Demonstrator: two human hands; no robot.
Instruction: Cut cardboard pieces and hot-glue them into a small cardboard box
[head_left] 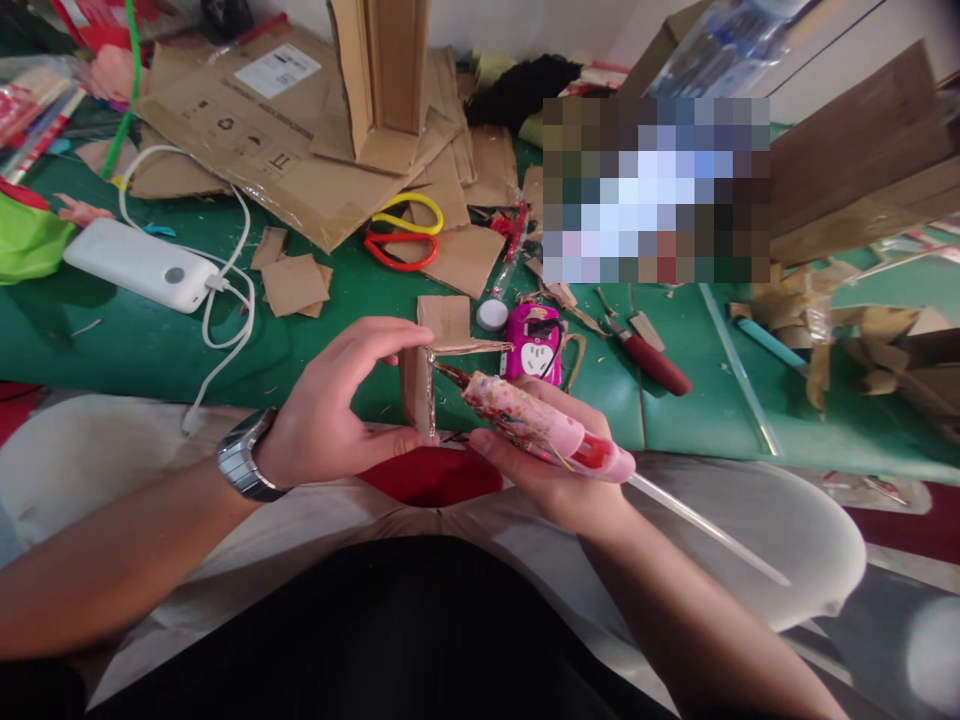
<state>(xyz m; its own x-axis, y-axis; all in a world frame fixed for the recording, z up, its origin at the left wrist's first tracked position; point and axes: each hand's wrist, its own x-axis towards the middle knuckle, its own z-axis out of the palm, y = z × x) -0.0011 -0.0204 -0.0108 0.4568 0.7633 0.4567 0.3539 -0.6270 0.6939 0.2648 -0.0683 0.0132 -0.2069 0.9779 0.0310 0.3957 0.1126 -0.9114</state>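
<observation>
- Green, smooth-skinned desk (142, 355) carries flat brown cardboard sheets (247, 120) toward its far edge.
- Left hand (322, 410): grip spans an angled, corner-shaped cardboard piece (415, 390) at the desk's near edge, thumb and finger against it.
- Right hand (559, 490): grip wrapped round a pink plastic glue gun (536, 425), crusted with coloured specks, above that near edge.
- Its dark, tapered nozzle (454, 376) points left and toward the far edge, tip just beside the piece's shiny rim.
- Its long axis slants back rightward, through a clear, slim stick (705, 525), away from the desk.
</observation>
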